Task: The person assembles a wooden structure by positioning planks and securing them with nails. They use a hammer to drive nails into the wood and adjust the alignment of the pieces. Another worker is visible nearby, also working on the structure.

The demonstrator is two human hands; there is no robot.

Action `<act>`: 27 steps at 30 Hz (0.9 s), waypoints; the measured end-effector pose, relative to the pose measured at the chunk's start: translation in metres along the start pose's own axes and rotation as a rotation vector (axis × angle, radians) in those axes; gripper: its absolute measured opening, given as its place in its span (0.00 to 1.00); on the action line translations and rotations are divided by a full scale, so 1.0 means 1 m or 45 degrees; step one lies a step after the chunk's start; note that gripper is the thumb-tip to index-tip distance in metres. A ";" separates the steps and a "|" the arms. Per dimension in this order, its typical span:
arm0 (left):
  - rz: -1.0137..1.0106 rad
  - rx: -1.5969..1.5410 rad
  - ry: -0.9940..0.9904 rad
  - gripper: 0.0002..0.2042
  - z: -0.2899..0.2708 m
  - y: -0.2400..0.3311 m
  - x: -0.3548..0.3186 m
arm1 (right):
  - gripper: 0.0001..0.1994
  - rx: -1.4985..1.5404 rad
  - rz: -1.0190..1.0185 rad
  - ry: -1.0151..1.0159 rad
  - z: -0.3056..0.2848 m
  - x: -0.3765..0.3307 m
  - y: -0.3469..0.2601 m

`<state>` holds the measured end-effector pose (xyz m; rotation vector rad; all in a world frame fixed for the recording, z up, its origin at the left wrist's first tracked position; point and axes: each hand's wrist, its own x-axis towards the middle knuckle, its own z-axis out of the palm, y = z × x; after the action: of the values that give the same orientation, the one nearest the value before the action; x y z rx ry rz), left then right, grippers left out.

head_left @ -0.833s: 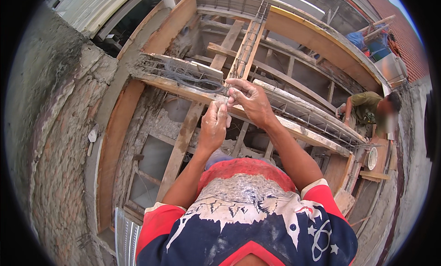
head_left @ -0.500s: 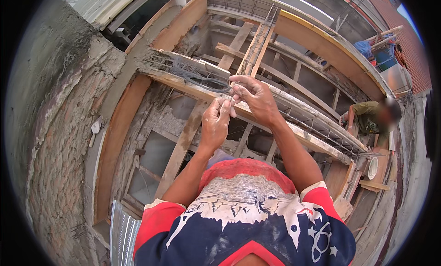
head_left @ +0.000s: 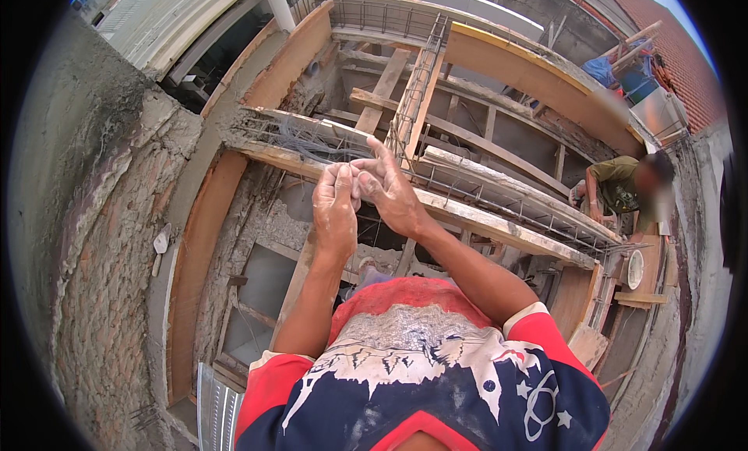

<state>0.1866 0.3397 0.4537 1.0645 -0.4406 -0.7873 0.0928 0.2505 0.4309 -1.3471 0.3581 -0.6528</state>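
Observation:
Both my hands meet above the near board of a narrow formwork channel, the fingertips whitened with dust or cement. My left hand [head_left: 335,209] is closed in a pinch on a thin tie wire, barely visible at the fingertips. Against it, my right hand [head_left: 387,192] works on the same wire with thumb and curled fingers while its index finger points up and away. Just beyond them, a loose bundle of dark tie wire [head_left: 308,143] lies over the channel's rebar. A long rebar cage [head_left: 514,198] runs on to the right between two mortar-stained boards.
Another rebar cage [head_left: 414,92] joins from the far side. Wooden braces [head_left: 387,84] cross the openings below. At right a co-worker [head_left: 619,186] crouches beside the channel, near a white bucket [head_left: 635,270]. A trowel [head_left: 161,240] rests on the left ledge by a rough brick wall [head_left: 109,256].
My hands have shifted left and slightly nearer, still together at the fingertips. The whole view has moved a little. My right index finger now stretches out straighter.

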 end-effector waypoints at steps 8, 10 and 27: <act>0.444 -0.292 0.326 0.12 -0.095 0.092 0.136 | 0.18 -0.297 0.076 -0.476 0.006 -0.043 -0.035; 0.489 -0.417 0.464 0.06 -0.169 0.125 0.165 | 0.16 -0.776 -0.483 -0.271 -0.039 -0.022 -0.057; 0.287 -1.227 -0.543 0.11 -0.058 0.148 0.265 | 0.16 -1.425 0.277 -0.293 -0.186 -0.083 -0.033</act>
<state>0.4517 0.2123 0.5498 -0.0548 -0.4502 -0.8787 -0.0892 0.1546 0.4145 -2.3684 0.7225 -0.0548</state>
